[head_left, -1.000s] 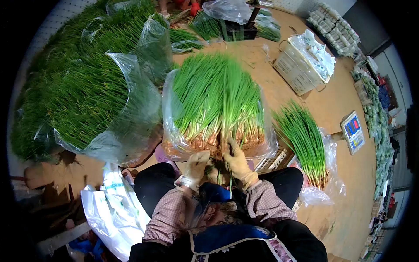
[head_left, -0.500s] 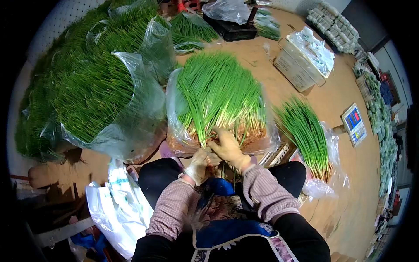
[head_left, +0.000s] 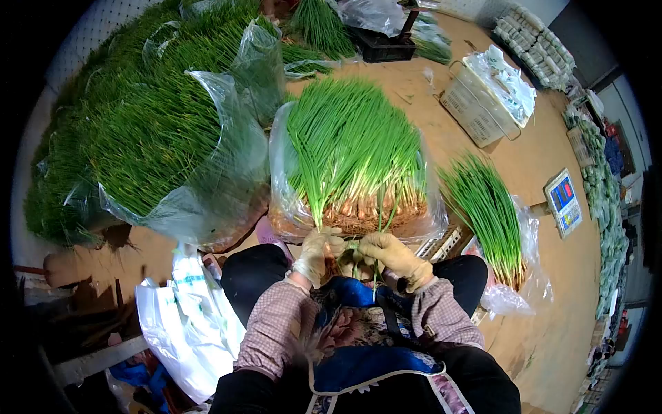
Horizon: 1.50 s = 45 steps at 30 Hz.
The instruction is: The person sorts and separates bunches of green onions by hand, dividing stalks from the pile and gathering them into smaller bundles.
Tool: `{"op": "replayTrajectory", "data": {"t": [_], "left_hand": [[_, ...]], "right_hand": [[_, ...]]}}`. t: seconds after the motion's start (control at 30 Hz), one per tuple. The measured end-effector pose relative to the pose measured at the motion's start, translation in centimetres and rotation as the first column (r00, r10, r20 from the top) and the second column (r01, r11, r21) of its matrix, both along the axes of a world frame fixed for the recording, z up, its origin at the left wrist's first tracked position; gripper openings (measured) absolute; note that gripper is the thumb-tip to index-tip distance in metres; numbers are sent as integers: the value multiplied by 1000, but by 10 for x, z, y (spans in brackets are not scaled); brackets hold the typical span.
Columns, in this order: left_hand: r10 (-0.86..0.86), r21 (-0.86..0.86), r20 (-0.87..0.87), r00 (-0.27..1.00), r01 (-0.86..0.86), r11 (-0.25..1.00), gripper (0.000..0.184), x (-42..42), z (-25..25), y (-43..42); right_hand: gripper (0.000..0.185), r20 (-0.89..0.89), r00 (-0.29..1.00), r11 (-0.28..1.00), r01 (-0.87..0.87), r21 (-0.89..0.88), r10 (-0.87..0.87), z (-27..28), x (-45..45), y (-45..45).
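Observation:
My gloved left hand (head_left: pixel 317 252) is closed around the root end of a slim bunch of spring onions (head_left: pixel 314 185), its green leaves pointing away from me. Just to its right, my gloved right hand (head_left: pixel 394 255) has its fingers closed on a few thin green stalks (head_left: pixel 376 270) that stick out above and below it. Directly beyond both hands lies a thick pile of spring onions (head_left: pixel 362 148) on a clear plastic sheet (head_left: pixel 279 148), with brownish bulbs and roots toward me. The left fingertips are partly hidden.
Large plastic bags (head_left: pixel 238 162) packed with green stalks stand on the left. To the right are another onion bunch (head_left: pixel 486 217) on plastic, a digital scale (head_left: pixel 564 203) and a cream crate (head_left: pixel 476 107). White bags (head_left: pixel 186 324) lie by my left knee.
My right hand has moved right, away from the left hand, with thin stalks in its fingers. The left hand keeps its hold on the bunch. The view has shifted slightly.

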<state>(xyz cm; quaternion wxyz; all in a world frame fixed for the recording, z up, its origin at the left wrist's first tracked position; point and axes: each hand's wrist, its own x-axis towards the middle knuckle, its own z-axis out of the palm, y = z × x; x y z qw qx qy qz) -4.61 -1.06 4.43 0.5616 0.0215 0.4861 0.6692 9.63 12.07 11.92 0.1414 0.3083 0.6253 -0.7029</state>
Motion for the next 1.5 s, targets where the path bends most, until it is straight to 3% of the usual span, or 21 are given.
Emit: {"op": "replayTrajectory", "data": {"t": [0.03,0.1,0.27,0.33,0.43,0.57,0.6,0.7,0.77,0.9,0.97,1.03,1.07,1.1,1.17,1.23,1.3,1.37,1.4,1.47,1.5], "left_hand": [[-25,31,-31,999,26,999,34,0,2,0],[-34,57,-23,999,35,998,39,1,4,-1],[-59,77,138,989,49,996,46,11,19,0],[-59,78,125,990,49,996,48,15,17,1],[-65,20,74,995,64,998,54,14,18,0],[-45,59,30,999,44,997,52,12,9,-3],[-58,67,-1,998,58,996,51,11,10,-2],[44,58,-78,996,-39,998,42,14,16,1],[-31,83,-167,986,46,995,38,9,4,0],[13,265,-285,958,66,962,34,11,-21,1],[80,226,-437,896,23,974,35,10,-36,-1],[92,134,-574,813,-17,991,38,9,-24,0],[121,86,-165,979,-108,990,39,7,9,2],[162,1,274,948,-169,986,41,7,28,3],[169,60,73,983,-174,983,47,-1,5,-1],[76,18,-66,995,-75,997,41,-6,11,3],[130,5,-106,986,-130,991,34,-5,24,9],[127,-85,-251,960,-153,985,29,-7,41,12],[99,-46,-278,956,-116,992,29,-9,44,10],[145,5,-249,958,-148,989,32,-7,29,12],[208,113,-197,958,-189,976,35,-7,15,14]], "right_hand": [[28,1,1000,1000,-1,0,1,-1,0,1],[32,-123,959,916,-199,349,255,-2,-1,5],[47,-265,964,522,214,826,24,-32,-60,16],[54,-96,991,258,71,964,88,-34,-84,18],[55,152,979,151,-172,974,136,-36,-94,17],[49,196,929,231,-274,933,313,-28,-85,20],[43,162,919,361,-297,884,359,-29,-82,22],[35,82,963,496,-205,844,259,-34,-68,13],[32,-31,947,424,-113,899,320,-42,-61,8],[26,226,870,242,-356,903,438,-16,-54,-9],[25,30,899,488,-265,832,436,-18,-40,-15],[25,-74,877,554,-232,799,474,-13,-28,-14],[25,-114,846,546,-228,806,521,-7,-22,-13],[25,-152,811,539,-223,812,565,-2,-16,-13],[27,-85,853,561,-260,786,515,-1,0,-13],[27,241,731,383,-574,724,638,-7,11,-5],[20,348,707,325,-630,705,616,-23,26,-4],[26,614,535,47,-775,630,581,-60,41,1],[39,684,515,86,-826,557,518,-56,29,3],[53,311,861,483,-488,727,403,-37,4,16],[60,317,922,485,-388,784,224,-48,-10,24]]}}
